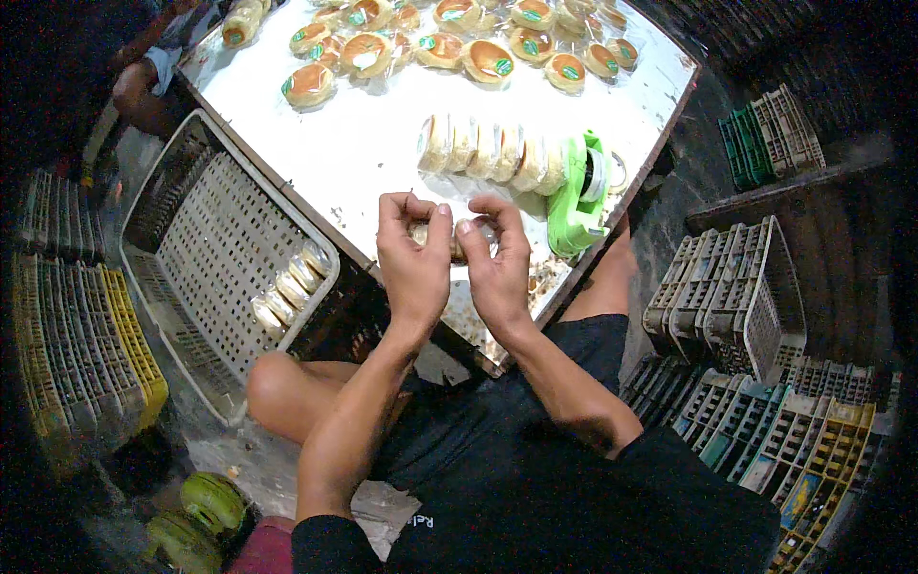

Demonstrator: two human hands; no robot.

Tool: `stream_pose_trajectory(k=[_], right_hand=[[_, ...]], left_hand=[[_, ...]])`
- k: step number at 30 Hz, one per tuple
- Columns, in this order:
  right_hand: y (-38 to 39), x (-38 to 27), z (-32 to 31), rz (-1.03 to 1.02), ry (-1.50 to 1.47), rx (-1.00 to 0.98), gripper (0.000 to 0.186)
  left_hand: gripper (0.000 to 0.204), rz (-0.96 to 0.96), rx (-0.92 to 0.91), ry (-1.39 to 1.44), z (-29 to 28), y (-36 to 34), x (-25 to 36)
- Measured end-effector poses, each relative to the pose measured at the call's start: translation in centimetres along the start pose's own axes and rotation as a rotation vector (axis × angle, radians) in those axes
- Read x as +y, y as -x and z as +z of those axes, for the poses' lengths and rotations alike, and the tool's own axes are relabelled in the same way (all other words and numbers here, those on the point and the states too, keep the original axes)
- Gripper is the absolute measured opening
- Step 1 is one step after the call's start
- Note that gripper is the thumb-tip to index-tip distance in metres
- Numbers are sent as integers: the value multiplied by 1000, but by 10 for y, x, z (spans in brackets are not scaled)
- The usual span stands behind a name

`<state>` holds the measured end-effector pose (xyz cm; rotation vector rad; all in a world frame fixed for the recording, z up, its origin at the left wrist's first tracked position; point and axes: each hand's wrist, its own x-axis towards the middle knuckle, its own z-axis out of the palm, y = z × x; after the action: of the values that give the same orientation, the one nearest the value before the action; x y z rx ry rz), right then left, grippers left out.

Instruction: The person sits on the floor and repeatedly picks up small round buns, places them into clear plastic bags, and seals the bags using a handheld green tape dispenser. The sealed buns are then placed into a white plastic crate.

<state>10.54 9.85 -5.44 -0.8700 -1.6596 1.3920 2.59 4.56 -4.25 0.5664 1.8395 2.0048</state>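
Observation:
Over the near corner of the white table [373, 153], my left hand [413, 251] and my right hand [499, 260] come together with fingers curled and thumbs almost touching. Between them is a small bun in clear wrap [457, 251], mostly covered by my fingers. Just beyond my hands, a row of wrapped buns [488, 151] stands on edge, packed side by side. A bright green tape dispenser [577, 206] with a roll in it stands at the row's right end, close to the table edge and to my right hand.
Many wrapped round buns with green labels [440, 50] lie across the table's far side. Left of the table, a grey plastic crate [225, 225] holds several wrapped buns [290, 287]. Stacked crates [727, 297] stand on the right, others [86, 335] on the left. Another person's arm [139, 96] shows at upper left.

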Motion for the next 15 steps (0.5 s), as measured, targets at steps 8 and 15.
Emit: stream_pose_trajectory(k=[8,15], right_hand=[[-38,-2,-4,444,-458,-321,39],[-106,20,-23,-220,498,-267,52]], left_hand=[[41,-165,-127,426,-18,-40,19],[75,-87,-230,-376,-19,-137,-53]])
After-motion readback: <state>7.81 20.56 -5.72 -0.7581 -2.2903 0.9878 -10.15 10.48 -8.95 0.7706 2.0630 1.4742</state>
